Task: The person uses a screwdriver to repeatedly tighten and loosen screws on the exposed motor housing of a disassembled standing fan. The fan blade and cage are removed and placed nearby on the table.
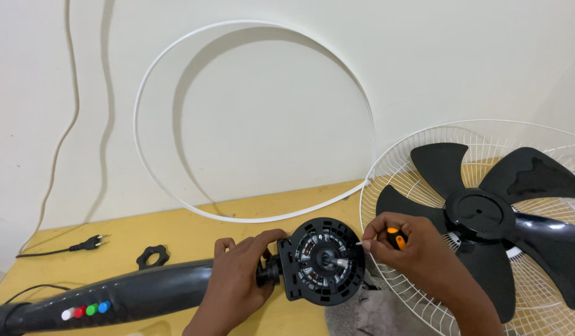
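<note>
My left hand (238,277) grips the neck of the fan body (138,295) lying on the yellow counter (194,233), just behind the bare motor head (323,261). My right hand (402,246) is closed on an orange-handled screwdriver (393,238), tip at the motor's edge. Blade (486,214), white guard (412,180), rim ring (250,124) and black nut (153,256) already lie off, so I judge disassembly well along

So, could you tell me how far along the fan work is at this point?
Done: the black blade lies off the motor in the white grille, and the white rim ring leans on the wall. In hand: the left hand steadies the bare motor head; the right hand holds an orange-handled screwdriver at its edge. Left: the motor remains on the black stand.
</note>
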